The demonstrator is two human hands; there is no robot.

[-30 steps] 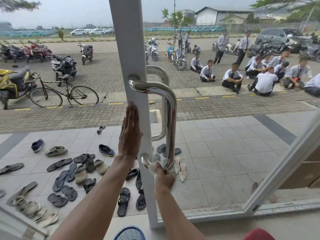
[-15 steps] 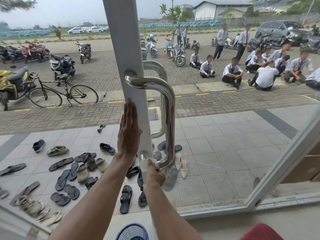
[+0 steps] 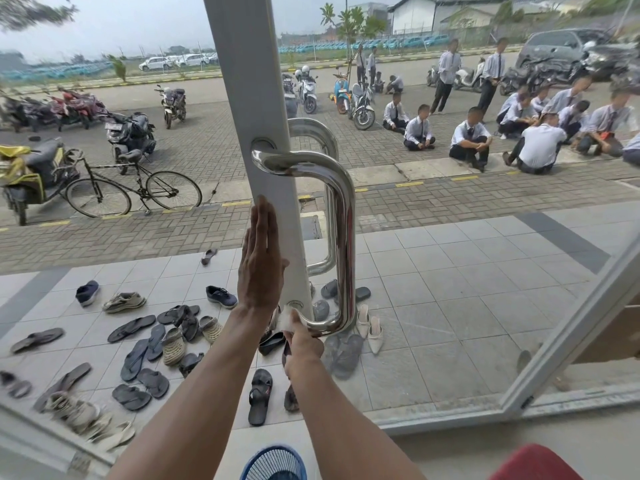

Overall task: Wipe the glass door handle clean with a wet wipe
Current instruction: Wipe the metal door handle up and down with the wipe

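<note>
Handle (image 3: 341, 237): chrome pull on white door frame (image 3: 256, 98), centre | right hand (image 3: 304, 344): pinched wet wipe (image 3: 286, 318) against handle's lower bend | left hand (image 3: 259, 265): flat, fingers together, on frame | shoes (image 3: 166, 337): scattered left, beyond glass

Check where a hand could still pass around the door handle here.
Free: the gap between the handle's vertical bar and the white door frame, from the top bend down. Crowded: the bottom mount, where the right hand presses the wet wipe, and the frame's left edge, under the flat left hand.
</note>
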